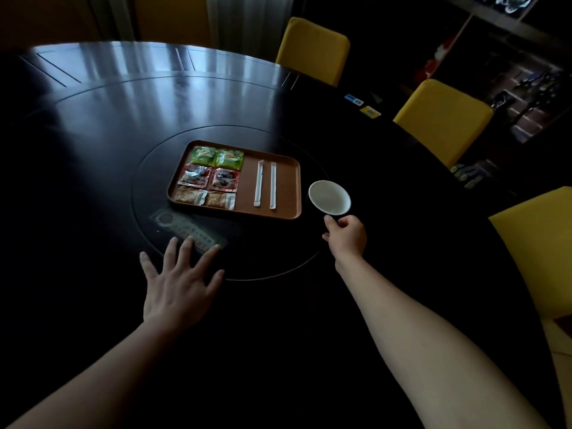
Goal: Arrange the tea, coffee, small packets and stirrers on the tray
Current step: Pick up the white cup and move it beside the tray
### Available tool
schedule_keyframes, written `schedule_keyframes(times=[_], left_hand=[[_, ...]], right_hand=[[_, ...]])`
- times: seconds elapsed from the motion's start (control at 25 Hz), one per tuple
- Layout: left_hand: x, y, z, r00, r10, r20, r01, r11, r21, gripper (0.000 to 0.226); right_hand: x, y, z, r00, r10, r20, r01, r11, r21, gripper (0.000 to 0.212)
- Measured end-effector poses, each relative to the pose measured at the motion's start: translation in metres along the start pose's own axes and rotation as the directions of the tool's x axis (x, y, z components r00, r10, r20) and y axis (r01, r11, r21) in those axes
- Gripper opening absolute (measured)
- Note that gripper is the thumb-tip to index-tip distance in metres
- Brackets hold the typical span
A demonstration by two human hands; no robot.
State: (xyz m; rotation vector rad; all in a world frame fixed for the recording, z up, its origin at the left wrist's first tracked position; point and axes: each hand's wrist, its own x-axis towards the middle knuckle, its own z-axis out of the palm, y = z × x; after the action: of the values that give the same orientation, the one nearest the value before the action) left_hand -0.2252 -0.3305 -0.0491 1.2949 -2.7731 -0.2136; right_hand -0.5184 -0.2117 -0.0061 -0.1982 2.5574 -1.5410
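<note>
The right hand (346, 235) is closed around the near lower side of a white cup (329, 198), thumb and fingers pinching it just off the right edge of the tray (286, 193). The cup's open mouth tilts toward the camera, and it looks empty inside. The left hand (178, 278) lies open and flat on the dark tabletop (93, 144), fingers spread wide and holding nothing, its fingertips touching a faint transparent sheet with printing (188, 230) that lies in front of the tray.

The brown rectangular tray sits near the middle of a round inlaid ring in the tabletop. On its left half, packets lie in three rows of two: two green tea packets (216, 157) at the far end, two red and black coffee packets (209, 178) in the middle, and two small brownish packets (204, 198) nearest the camera. On the right half, two white paper-wrapped stirrers (265, 184) lie side by side, parallel and slightly apart, running lengthwise away from the camera.

Yellow chairs (312, 48) stand around the far and right sides of the tabletop.
</note>
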Motion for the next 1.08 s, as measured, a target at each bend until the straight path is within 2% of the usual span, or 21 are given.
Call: schedule_keyframes(times=[0.48, 1.08], left_hand=[[0.002, -0.002, 0.007, 0.998, 0.017, -0.057, -0.015, 1.0, 0.027, 0.063], [0.001, -0.001, 0.006, 0.998, 0.012, -0.054, -0.011, 1.0, 0.013, 0.062]], right_hand=[[0.029, -0.012, 0.025, 0.996, -0.086, 0.022, 0.087, 0.995, -0.042, 0.032], [0.043, -0.012, 0.035, 0.996, -0.087, 0.026, 0.087, 0.996, -0.036, 0.034]])
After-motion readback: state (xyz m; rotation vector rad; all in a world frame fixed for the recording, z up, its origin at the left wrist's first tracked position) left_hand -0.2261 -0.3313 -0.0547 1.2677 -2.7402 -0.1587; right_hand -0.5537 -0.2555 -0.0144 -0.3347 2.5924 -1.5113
